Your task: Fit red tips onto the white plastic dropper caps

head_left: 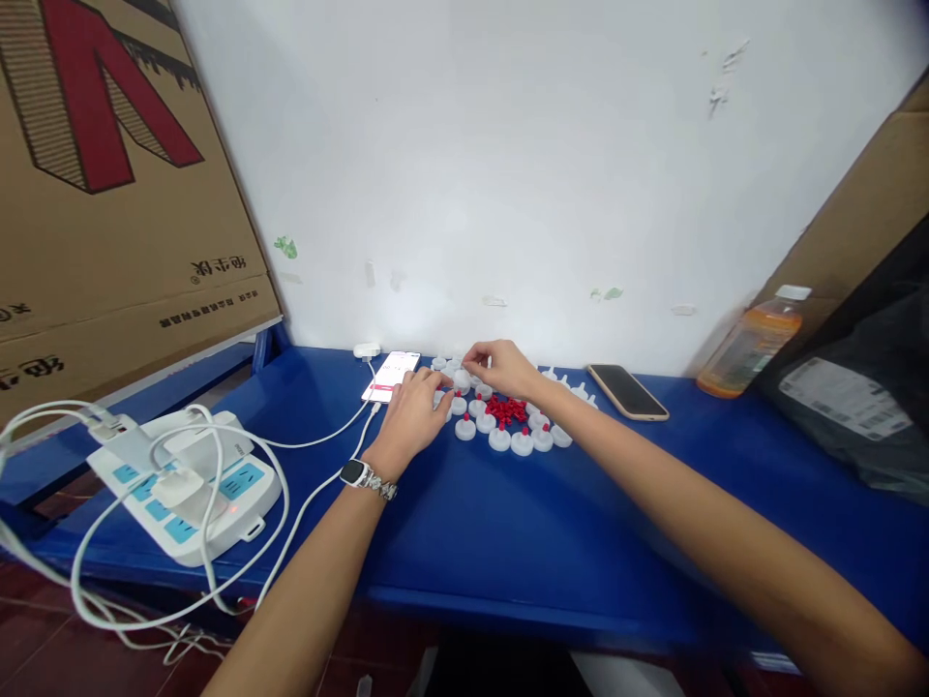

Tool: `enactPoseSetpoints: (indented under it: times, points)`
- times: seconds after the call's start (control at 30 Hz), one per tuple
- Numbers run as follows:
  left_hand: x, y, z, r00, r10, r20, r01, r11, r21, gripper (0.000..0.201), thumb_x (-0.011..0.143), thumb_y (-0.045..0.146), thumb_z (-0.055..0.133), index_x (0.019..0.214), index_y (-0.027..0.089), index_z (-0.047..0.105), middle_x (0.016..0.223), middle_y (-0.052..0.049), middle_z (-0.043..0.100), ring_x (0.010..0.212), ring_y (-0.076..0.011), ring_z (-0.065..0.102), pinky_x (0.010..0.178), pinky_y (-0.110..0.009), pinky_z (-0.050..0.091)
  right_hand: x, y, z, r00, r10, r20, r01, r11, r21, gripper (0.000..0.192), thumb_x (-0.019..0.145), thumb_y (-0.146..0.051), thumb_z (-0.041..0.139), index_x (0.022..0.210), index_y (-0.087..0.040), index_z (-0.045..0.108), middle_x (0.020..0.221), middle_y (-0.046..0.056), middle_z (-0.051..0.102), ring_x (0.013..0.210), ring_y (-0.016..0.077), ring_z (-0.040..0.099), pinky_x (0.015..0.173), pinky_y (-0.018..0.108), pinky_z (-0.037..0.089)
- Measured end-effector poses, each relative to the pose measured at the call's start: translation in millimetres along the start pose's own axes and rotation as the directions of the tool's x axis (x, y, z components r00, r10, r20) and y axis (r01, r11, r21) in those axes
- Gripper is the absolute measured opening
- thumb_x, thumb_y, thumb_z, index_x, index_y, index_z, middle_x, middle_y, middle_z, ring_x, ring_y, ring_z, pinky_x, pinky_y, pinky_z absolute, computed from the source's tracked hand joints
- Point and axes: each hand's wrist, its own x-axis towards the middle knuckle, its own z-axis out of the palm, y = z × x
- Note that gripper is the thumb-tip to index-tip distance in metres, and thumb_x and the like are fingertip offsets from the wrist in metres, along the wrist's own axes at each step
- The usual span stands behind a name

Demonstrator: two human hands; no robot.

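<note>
Head view, from the near side: between the forearms lies a bare stretch of the blue worktop (464, 523), and the work is gathered beyond it, toward the far edge. The left hand (415, 407), below a wristwatch (353, 472), has its fingers bent and slightly spread at the left end of the group; whether they grip or merely steady a cap cannot be told. From the other side reaches the right hand (504, 368), thumb and forefinger brought together above a white nozzle cap (462, 379); what they pinch, if anything, is too small to make out.

The step in hand appears to be fine fingertip work on that single cap. The next move would seem to call for a steady base on the left and a light, upright pinch on the right, without knocking the close-set neighbours.

Nearest in the group, a curved row of white caps with red tips (522, 443) stands upright, round and translucent, each tip on its spout. Just behind them is a loose heap of small red tips (506, 409). Farther back on the right, plain white spouts (581, 391) show no red. Near the far edge, a lit smartphone (392, 376) lies left of the group and a dark smartphone (628, 392) right of it.
</note>
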Motion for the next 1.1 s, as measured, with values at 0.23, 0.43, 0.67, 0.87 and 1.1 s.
enactPoseSetpoints:
  times: [0.23,0.43,0.67,0.87,1.1]
  points:
    - [-1,1,-0.4,1.000,-0.020,-0.004,0.020,1.000,0.020,0.020,0.096,0.032,0.047,0.099,0.022,0.065,0.106,-0.008,0.064,0.103,-0.0298,0.054,0.089,-0.048,0.045,5,15,8,0.988,-0.016,0.156,0.036,0.992,-0.123,0.014,0.079,-0.013,0.060,0.081,-0.013,0.074,0.075,0.004,0.072,0.068,0.0132,0.061,0.066,0.023,0.042]
    - [-1,-3,1.9,1.000,-0.004,0.023,0.003,0.999,0.035,0.023,0.095,0.034,0.048,0.099,0.023,0.067,0.107,-0.008,0.064,0.103,-0.0302,0.054,0.089,-0.048,0.045,13,17,17,0.966,-0.037,0.255,0.083,0.981,-0.173,0.015,0.078,-0.014,0.060,0.081,-0.016,0.075,0.078,0.003,0.074,0.069,0.0141,0.063,0.066,0.023,0.042]
    - [-1,-3,1.8,0.999,-0.020,0.031,0.020,0.999,0.028,0.024,0.096,0.034,0.048,0.101,0.024,0.069,0.109,-0.009,0.065,0.105,-0.0311,0.054,0.091,-0.050,0.045,10,15,6,0.965,0.067,0.255,0.013,0.955,-0.297,0.010,0.075,-0.019,0.065,0.079,-0.018,0.074,0.079,0.004,0.074,0.073,0.0171,0.064,0.069,0.025,0.043]
    - [0,-10,1.2,0.999,-0.028,-0.014,0.029,0.998,0.049,0.023,0.096,0.034,0.048,0.097,0.023,0.067,0.103,-0.009,0.064,0.101,-0.0294,0.055,0.090,-0.048,0.045,33,-1,18,0.962,0.256,0.094,-0.194,0.885,-0.423,0.037,0.085,-0.053,0.059,0.087,-0.018,0.073,0.086,0.011,0.073,0.088,0.0262,0.067,0.084,0.037,0.045]
    - [1,-13,0.4,0.998,-0.057,0.001,0.057,0.997,0.050,0.023,0.095,0.036,0.049,0.095,0.023,0.067,0.100,-0.009,0.063,0.098,-0.0292,0.055,0.088,-0.047,0.046,50,-2,41,0.896,0.425,0.128,-0.324,0.823,-0.467,0.029,0.071,-0.037,0.072,0.088,-0.014,0.071,0.095,0.017,0.073,0.098,0.0329,0.066,0.095,0.049,0.042]
